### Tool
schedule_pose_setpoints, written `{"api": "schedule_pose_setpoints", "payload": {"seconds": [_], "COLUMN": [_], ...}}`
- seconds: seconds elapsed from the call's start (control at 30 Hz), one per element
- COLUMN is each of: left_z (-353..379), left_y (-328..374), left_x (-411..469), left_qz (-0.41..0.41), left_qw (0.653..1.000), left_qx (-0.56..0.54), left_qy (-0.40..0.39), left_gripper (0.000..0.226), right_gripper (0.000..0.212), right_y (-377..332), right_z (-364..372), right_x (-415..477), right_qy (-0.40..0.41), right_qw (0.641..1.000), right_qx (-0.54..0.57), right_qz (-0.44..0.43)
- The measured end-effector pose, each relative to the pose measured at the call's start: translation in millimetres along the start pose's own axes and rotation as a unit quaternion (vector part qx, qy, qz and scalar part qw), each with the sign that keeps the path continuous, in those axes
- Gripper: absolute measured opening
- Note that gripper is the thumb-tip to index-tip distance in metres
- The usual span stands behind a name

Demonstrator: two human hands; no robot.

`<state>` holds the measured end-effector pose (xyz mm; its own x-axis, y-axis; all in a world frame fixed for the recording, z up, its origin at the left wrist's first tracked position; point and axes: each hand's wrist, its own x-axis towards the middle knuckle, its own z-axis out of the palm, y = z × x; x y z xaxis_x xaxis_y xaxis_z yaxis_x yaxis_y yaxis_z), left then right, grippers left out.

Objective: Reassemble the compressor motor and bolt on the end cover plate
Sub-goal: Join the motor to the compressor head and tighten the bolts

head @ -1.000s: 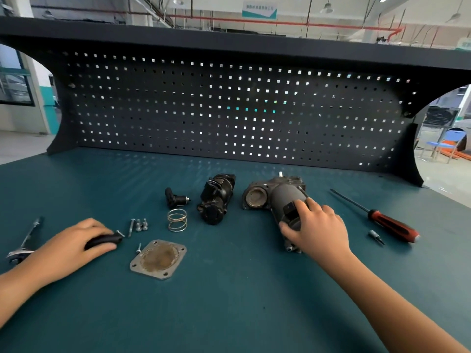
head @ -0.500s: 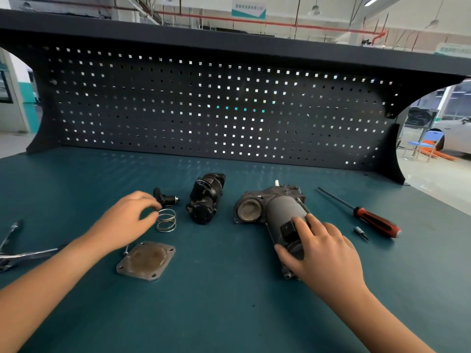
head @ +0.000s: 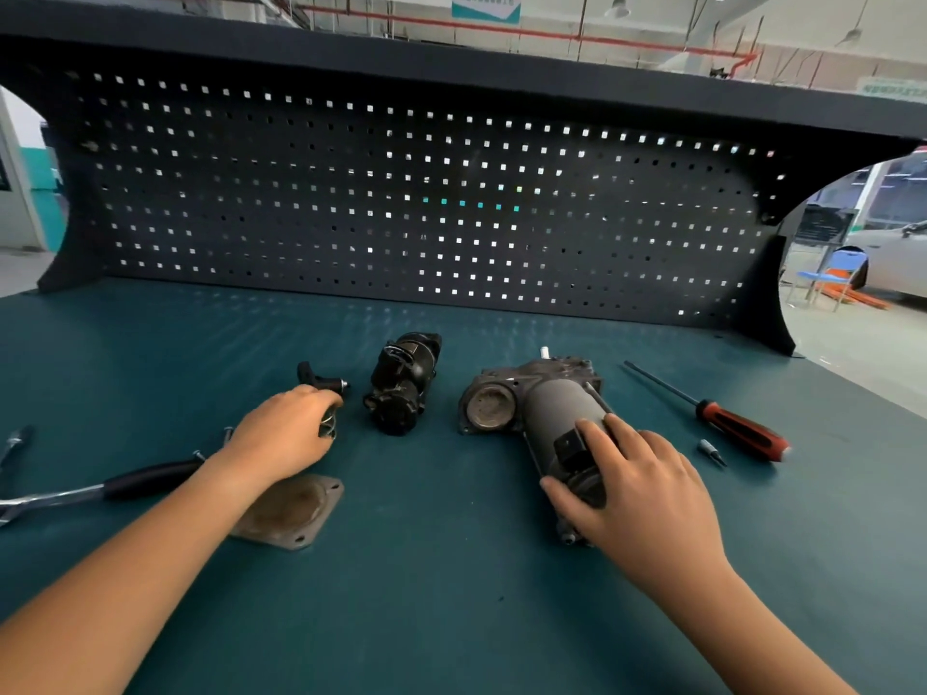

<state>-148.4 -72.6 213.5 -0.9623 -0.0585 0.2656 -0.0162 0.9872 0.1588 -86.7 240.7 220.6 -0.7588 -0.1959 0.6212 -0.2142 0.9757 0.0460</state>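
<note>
The compressor motor housing (head: 547,408) lies on the green bench right of centre, its round opening facing left. My right hand (head: 632,489) grips its near end from above. My left hand (head: 286,433) pinches the coil spring (head: 328,426), which is mostly hidden under my fingers. A square end cover plate (head: 291,514) lies flat below my left wrist, partly covered by my forearm. A black motor part (head: 401,388) lies between my hands. A small black fitting (head: 321,378) sits just beyond my left hand.
A ratchet wrench with a black handle (head: 135,481) lies at the left edge, with loose bolts (head: 198,453) near it. A red-handled screwdriver (head: 737,426) and a small bit (head: 710,451) lie at the right. A black pegboard (head: 426,208) closes the back of the bench.
My left hand left the ratchet handle, moved right and closed its fingers on the coil spring. My right hand stayed on the motor housing.
</note>
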Motion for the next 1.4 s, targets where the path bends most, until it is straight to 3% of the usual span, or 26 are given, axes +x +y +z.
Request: {"api": "schedule_pose_setpoints", "payload": {"seconds": [0.1, 0.17, 0.2, 0.27, 0.33, 0.4, 0.47, 0.53, 0.6, 0.73, 0.77, 0.83, 0.93, 1.03, 1.2, 1.3, 1.4], "left_z": [-3.1, -7.1, -9.6, -14.7, -18.2, -19.4, -18.1, -16.5, -13.4, -8.2, -7.3, -5.4, -2.7, -1.9, -10.6, -12.0, -10.7], "left_y": [0.0, 2.6, 4.2, 8.5, 16.4, 26.3, 35.9, 43.9, 47.9, 45.2, 44.5, 43.3, 41.2, 33.5, 18.2, 21.8, 35.8], "left_x": [-4.2, -6.3, -7.4, -9.5, -12.6, -16.5, -21.5, -26.7, -29.3, -27.8, -27.9, -26.6, -20.5, -16.8, -16.3, -8.9, 11.4], "left_qz": [-0.004, -0.010, -0.018, -0.033, -0.040, -0.042, -0.030, -0.003, 0.018, 0.006, 0.002, 0.009, 0.025, 0.022, -0.009, -0.024, -0.020], "left_qw": [0.999, 0.989, 0.978, 0.942, 0.906, 0.878, 0.860, 0.856, 0.866, 0.873, 0.869, 0.886, 0.928, 0.943, 0.951, 0.943, 0.947], "left_qx": [-0.042, -0.133, -0.194, -0.326, -0.419, -0.477, -0.507, -0.510, -0.489, -0.476, -0.480, -0.448, -0.367, -0.333, -0.306, -0.318, -0.312], "left_qy": [0.023, 0.061, 0.074, 0.068, 0.035, 0.000, -0.040, -0.086, -0.100, -0.110, -0.121, -0.120, -0.055, -0.017, 0.033, 0.095, 0.078], "left_gripper": [0.046, 0.046, 0.045, 0.041, 0.030, 0.020, 0.019, 0.020, 0.018, 0.019, 0.020, 0.022, 0.025, 0.014, 0.015, 0.035, 0.060], "right_gripper": [0.058, 0.063, 0.062, 0.041, 0.025, 0.026, 0.035, 0.042, 0.038, 0.021, 0.010, 0.018, 0.019, 0.016, 0.016, 0.017, 0.016], "right_y": [-2.7, -6.6, -7.9, -15.1, -33.7, -63.0, -92.2, -107.8, -112.0, -117.0, -116.7, -114.0, -110.3, -107.4, -103.5, -99.6, -94.5], "right_z": [-4.8, -11.7, -15.6, -22.4, -25.6, -19.7, -13.3, 1.0, 18.3, 33.0, 35.0, 39.7, 45.3, 49.9, 58.0, 60.0, 61.8], "right_x": [0.8, 1.7, 1.2, -2.6, -10.9, -18.8, -19.6, -9.8, 4.4, 23.1, 25.5, 29.7, 34.8, 40.0, 43.4, 46.3, 49.0], "right_qy": [-0.026, -0.063, -0.045, 0.083, 0.198, 0.120, -0.034, -0.166, -0.204, -0.204, -0.198, -0.189, -0.173, -0.149, -0.138, -0.132, -0.123], "right_qw": [1.000, 0.998, 0.999, 0.992, 0.946, 0.916, 0.894, 0.858, 0.832, 0.710, 0.689, 0.678, 0.623, 0.564, 0.552, 0.549, 0.544], "right_qx": [0.000, -0.013, -0.006, 0.078, 0.197, 0.331, 0.436, 0.486, 0.507, 0.632, 0.648, 0.655, 0.684, 0.709, 0.715, 0.711, 0.713], "right_qz": [-0.003, 0.022, 0.017, -0.056, -0.164, -0.192, -0.101, 0.014, 0.093, 0.236, 0.257, 0.275, 0.337, 0.396, 0.406, 0.419, 0.424]}}
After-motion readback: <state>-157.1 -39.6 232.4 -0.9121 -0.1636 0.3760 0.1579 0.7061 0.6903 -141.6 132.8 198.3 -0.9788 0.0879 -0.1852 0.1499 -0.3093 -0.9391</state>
